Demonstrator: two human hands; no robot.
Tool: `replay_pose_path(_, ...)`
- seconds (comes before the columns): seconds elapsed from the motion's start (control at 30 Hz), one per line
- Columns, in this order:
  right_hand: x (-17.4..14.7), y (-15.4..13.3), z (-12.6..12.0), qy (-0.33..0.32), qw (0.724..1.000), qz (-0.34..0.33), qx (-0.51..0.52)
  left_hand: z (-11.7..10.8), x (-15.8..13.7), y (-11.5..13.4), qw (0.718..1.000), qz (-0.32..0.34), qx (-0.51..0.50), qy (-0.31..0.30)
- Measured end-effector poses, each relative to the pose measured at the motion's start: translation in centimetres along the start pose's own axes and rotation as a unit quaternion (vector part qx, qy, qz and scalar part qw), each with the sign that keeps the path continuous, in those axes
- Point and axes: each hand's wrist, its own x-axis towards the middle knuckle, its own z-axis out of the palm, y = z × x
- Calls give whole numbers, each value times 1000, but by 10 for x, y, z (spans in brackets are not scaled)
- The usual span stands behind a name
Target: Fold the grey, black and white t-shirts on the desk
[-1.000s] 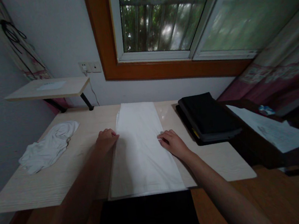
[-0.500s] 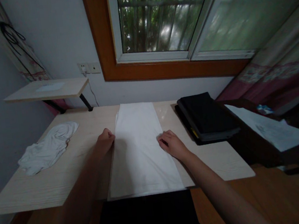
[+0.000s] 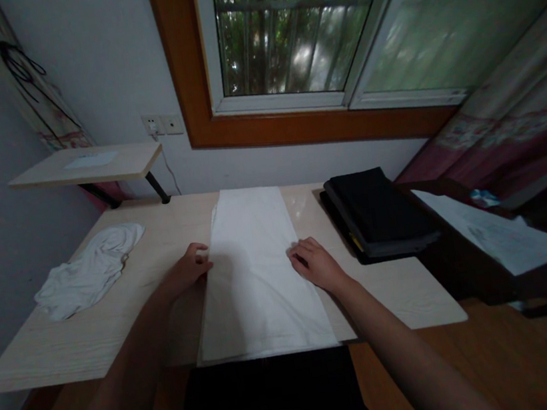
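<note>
A folded white cloth (image 3: 261, 287) lies lengthwise on the pale wooden table (image 3: 168, 326), its near end at the front edge. At its left edge is my left hand (image 3: 189, 270), thumb and forefinger apart with nothing held between them. My right hand (image 3: 316, 265) rests over the right edge, fingers curled and pinched on the fabric. Faint creases run across the cloth near the right fingertips. A crumpled white cloth (image 3: 91, 273) lies on the left of the table, away from both hands.
Black folders (image 3: 380, 211) are stacked at the right of the table. A small raised shelf (image 3: 47, 171) on black legs holds a paper at the back left. Papers (image 3: 493, 230) lie on a dark surface farther right. Behind is a wall with a window (image 3: 300, 26).
My left hand has opened its thumb and forefinger and shifted slightly nearer to me along the cloth's left edge. My right hand stays in place.
</note>
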Motion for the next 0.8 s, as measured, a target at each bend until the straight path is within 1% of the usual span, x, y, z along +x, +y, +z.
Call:
replay_pose_path(0.1,-1,0,0,3,1000,4,5,1,-3,1,1000,-13,-21,-6)
replay_pose_path(0.2,-2,1,-1,-3,1000,7,16,3,-9,8,1000,-26,10,3)
replay_pose_path(0.3,-2,1,-1,-7,1000,10,17,5,-16,17,999,-30,43,-5)
replay_pose_path(0.47,-3,0,-3,-20,1000,2,10,1,-30,20,994,9,76,-80)
replay_pose_path(0.6,-3,-1,-5,-20,1000,13,5,-9,-40,18,987,4,77,-142)
replay_pose_path(0.67,-3,-1,-7,-21,1000,19,6,-14,-43,20,981,15,86,-172)
replay_pose_path(0.73,-4,0,-10,-23,1000,18,8,-18,-44,24,975,34,113,-187)
replay_pose_path(0.8,-4,1,-13,-30,999,9,7,-20,-44,28,970,53,148,-184)
